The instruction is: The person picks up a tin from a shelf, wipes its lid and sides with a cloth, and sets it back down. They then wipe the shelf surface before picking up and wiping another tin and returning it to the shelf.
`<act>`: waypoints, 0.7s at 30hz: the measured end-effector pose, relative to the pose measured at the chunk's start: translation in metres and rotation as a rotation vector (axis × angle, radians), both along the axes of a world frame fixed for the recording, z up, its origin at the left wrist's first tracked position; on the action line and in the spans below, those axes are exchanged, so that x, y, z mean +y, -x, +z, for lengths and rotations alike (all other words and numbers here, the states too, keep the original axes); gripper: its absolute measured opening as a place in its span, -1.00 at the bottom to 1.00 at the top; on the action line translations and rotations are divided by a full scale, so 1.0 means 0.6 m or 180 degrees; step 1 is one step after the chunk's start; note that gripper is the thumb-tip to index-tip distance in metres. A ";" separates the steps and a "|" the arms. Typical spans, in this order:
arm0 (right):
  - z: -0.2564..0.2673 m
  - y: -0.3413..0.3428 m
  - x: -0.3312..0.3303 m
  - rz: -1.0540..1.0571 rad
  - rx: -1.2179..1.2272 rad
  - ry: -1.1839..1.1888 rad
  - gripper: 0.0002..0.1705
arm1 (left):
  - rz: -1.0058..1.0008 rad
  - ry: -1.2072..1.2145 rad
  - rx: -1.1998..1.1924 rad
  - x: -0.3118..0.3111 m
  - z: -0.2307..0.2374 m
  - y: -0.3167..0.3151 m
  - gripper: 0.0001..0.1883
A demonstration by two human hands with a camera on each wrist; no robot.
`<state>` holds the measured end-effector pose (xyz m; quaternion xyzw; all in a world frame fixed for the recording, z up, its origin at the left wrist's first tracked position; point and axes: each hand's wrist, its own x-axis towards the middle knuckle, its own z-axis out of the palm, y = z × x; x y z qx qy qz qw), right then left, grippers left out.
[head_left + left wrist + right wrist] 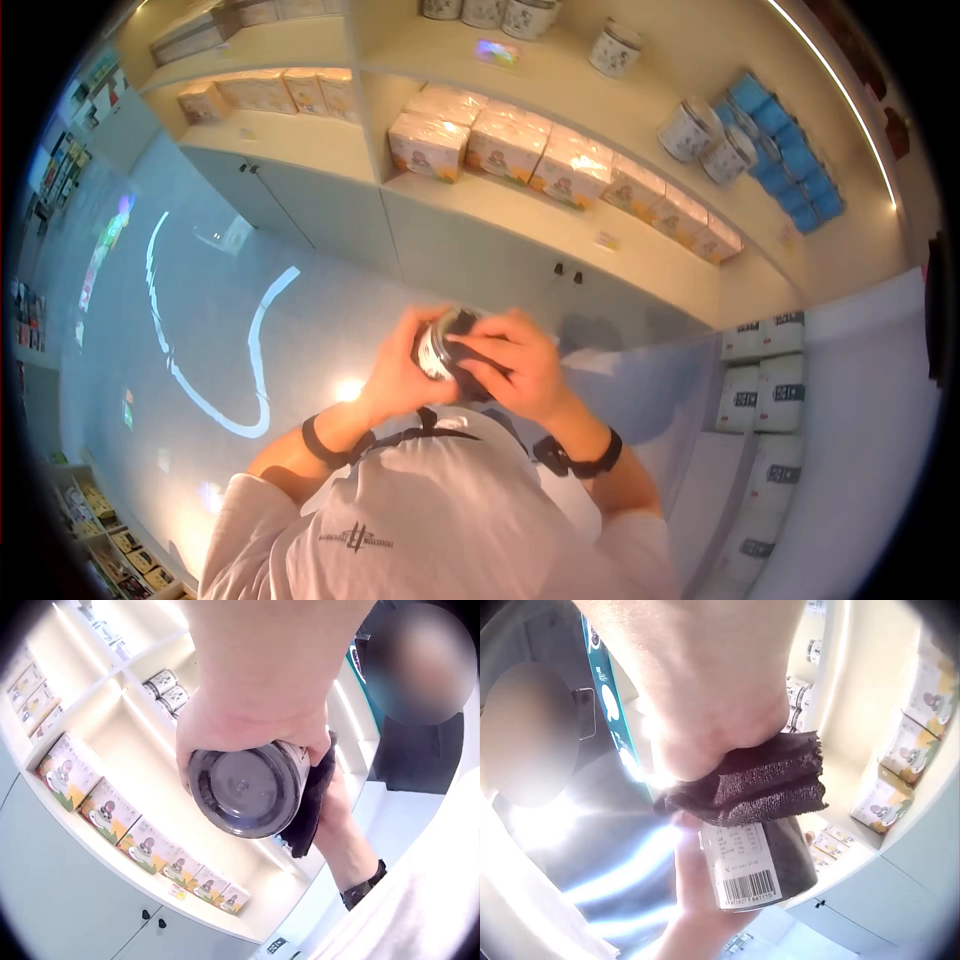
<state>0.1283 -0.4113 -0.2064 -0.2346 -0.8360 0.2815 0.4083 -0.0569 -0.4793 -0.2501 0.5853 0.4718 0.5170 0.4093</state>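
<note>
A labelled jar (432, 352) is held in front of the chest, its round see-through base facing the left wrist camera. My left hand (393, 372) grips it around the side, with the fingers curled about the wall. Over the jar's other end lies a dark, towel-like cloth (761, 784), which my right hand (520, 368) holds against it. A white label with a barcode (748, 886) shows on the jar's side in the right wrist view. The cloth hides the jar's top, and parts of the right fingers are out of sight in that view.
Shelves ahead carry a row of wrapped boxes (570, 165), several white patterned canisters (688, 130) and blue cans (790, 150). Below them are cabinet doors (440, 245) with dark knobs. White packs (778, 390) are stacked at the right. Shiny floor (210, 330) extends left.
</note>
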 end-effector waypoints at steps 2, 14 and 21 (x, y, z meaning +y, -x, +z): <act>-0.003 0.012 0.015 0.0103 0.0203 -0.0008 -0.77 | 0.0060 0.0104 -0.0404 0.009 -0.010 -0.007 -0.14; -0.057 0.071 -0.005 -0.1306 0.0809 0.0438 -0.57 | 0.1072 -0.0315 -0.1548 0.082 0.020 -0.026 -0.23; -0.086 0.075 0.043 -0.1284 0.0999 0.1529 -0.58 | 0.1086 -0.0836 -0.0582 0.107 0.007 -0.033 -0.12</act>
